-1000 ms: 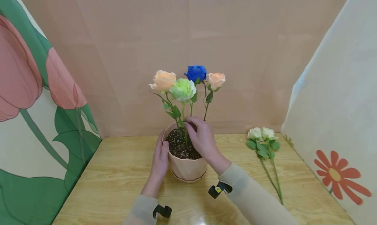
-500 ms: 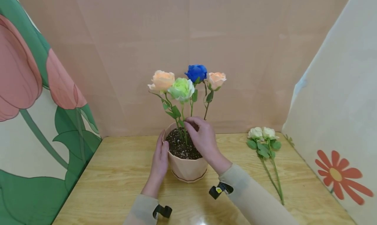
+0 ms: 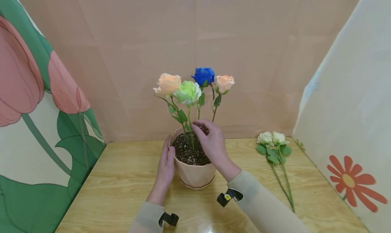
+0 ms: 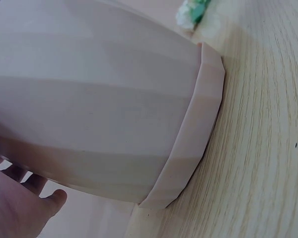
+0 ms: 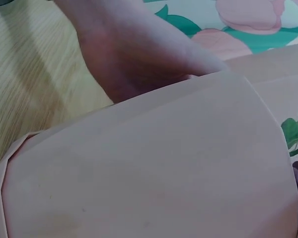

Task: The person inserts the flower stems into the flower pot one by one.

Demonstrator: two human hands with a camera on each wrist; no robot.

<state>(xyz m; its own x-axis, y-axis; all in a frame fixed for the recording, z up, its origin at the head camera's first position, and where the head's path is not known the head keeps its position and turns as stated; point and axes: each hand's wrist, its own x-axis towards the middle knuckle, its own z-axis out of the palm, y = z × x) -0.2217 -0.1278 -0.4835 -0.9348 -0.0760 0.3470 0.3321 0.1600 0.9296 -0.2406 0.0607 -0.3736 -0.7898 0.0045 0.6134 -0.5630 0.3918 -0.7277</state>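
Observation:
A pale pink faceted flowerpot (image 3: 196,175), filled with dark speckled soil (image 3: 189,155), stands on the wooden table. My left hand (image 3: 166,163) rests against the pot's left side, fingers extended along the wall; the left wrist view shows part of that hand (image 4: 20,203) beside the pot. Above the soil, my right hand (image 3: 213,144) pinches the stem of a green rose (image 3: 188,92) between thumb and fingers. Also upright in the pot are a peach rose (image 3: 168,83) at left, a blue rose (image 3: 203,76) behind, and a smaller peach rose (image 3: 225,83) at right.
Two white roses (image 3: 272,138) with long stems lie on the table (image 3: 122,185) at the right. A plain pinkish backdrop (image 3: 244,33) rises behind. Flower-printed panels stand on the left (image 3: 36,151) and right (image 3: 360,117).
The green rose and the left peach rose have shifted slightly left since the first frame. My right hand still pinches the stem, and my left hand stays on the pot.

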